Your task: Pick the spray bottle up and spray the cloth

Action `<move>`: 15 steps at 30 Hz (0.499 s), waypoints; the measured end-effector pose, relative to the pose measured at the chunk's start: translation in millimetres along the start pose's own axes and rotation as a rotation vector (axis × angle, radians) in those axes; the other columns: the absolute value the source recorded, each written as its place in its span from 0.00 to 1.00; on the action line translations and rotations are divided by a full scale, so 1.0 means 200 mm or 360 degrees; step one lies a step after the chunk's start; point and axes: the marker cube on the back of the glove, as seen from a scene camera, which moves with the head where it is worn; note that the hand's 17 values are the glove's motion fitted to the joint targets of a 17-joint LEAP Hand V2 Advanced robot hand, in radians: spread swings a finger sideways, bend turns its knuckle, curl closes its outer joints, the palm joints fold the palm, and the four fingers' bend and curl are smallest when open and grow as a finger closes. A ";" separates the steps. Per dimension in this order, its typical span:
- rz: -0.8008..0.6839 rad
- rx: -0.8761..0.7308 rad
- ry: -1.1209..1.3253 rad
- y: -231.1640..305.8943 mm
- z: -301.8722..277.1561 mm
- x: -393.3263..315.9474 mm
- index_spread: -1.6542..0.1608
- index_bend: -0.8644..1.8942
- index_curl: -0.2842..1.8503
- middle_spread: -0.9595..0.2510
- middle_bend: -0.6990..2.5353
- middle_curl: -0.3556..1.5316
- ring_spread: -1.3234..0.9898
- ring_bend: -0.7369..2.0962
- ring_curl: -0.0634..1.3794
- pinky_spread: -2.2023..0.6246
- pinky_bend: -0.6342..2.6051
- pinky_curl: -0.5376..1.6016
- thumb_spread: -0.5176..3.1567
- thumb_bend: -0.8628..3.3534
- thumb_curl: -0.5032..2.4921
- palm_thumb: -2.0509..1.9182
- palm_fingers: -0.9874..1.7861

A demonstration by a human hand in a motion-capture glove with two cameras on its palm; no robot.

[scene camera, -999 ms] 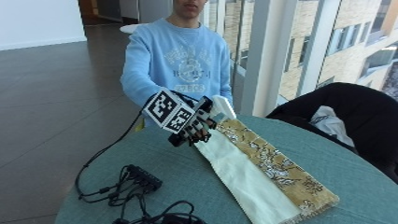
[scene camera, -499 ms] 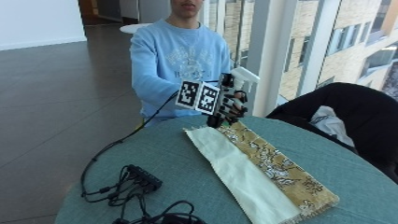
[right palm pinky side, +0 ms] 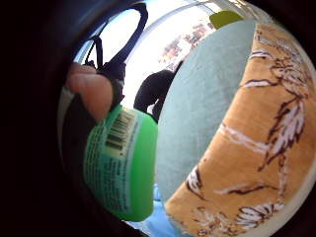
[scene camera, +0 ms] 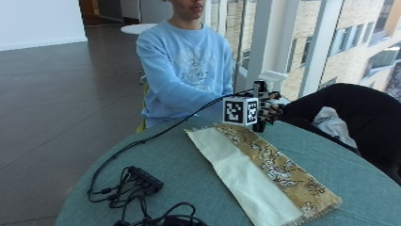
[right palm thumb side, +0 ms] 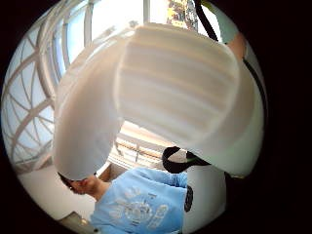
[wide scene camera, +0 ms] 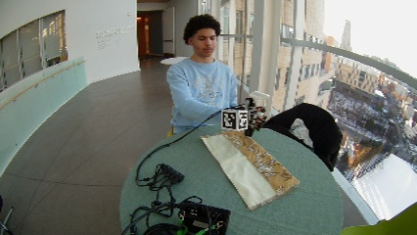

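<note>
A white spray bottle [right palm thumb side: 165,92] fills the view — behind it, a person's light-blue sweatshirt [right palm thumb side: 139,202].

Light blue sweatshirt [scene camera: 185,70] (pale chest print), black glove on right hand [scene camera: 268,109]

- You're seated in what looks like a public or office building's upper-floor corridor — not a home.
- At your 9 o'clock, tall floor-to-ceiling windows [wide scene camera: 306,54] look down on rooftops and city buildings far below.
- A long hallway [wide scene camera: 110,112] with a smooth dark floor runs back behind you at 6 o'clock, with lettering on its white wall [wide scene camera: 110,36].
- A curved pale-green partition [wide scene camera: 39,103] lines the hallway's far side — institutional fit-out.
- You sit at a round teal table [wide scene camera: 312,205].
</note>
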 end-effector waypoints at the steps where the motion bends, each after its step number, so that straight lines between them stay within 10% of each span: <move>1: 0.0004 -0.0002 -0.0015 -0.01 0.04 0.02 0.77 0.37 0.30 0.72 0.29 0.43 0.56 0.44 0.31 0.80 0.25 0.41 0.40 0.20 0.37 0.72 0.73; 15: -0.0004 -0.0050 0.0043 -0.05 0.32 0.17 0.77 0.38 0.32 0.72 0.27 0.42 0.55 0.40 0.30 0.81 0.24 0.40 0.42 0.20 0.35 0.72 0.72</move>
